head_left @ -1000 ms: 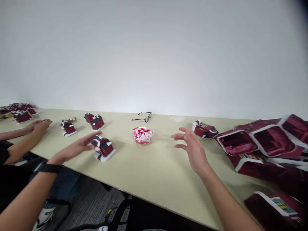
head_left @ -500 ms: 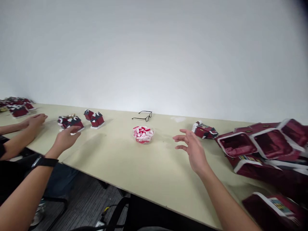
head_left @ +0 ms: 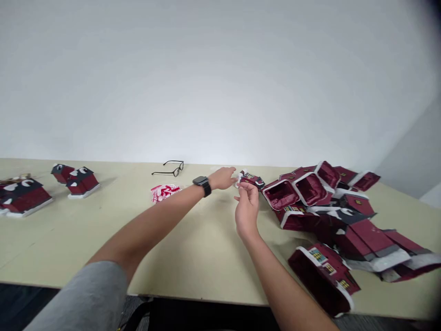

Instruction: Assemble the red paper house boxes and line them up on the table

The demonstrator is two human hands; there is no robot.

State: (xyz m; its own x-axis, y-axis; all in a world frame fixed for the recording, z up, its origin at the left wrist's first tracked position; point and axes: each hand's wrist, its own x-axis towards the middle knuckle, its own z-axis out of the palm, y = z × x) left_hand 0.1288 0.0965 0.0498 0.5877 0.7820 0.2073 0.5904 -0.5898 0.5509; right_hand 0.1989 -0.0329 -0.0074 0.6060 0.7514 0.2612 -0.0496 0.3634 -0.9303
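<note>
My left hand, with a dark watch on its wrist, reaches across to the left end of a small dark-red house piece lying on its side. Its fingers are apart, and nothing shows in them. Close by, my right hand is raised just in front of the same piece, with its fingers curled. Whether its fingertips touch the piece is hard to tell. A clear bag of red-and-white pieces lies left of my hands, partly behind my left forearm.
Black glasses lie behind the bag. A large heap of dark-red houses spreads over the right of the table, with one open-bottomed house near the front edge. Several houses stand at the left.
The view has turned right. My left hand has crossed from the houses at the left to the small house piece, and my right hand has also come up to it. The other person's hands have left the view.
</note>
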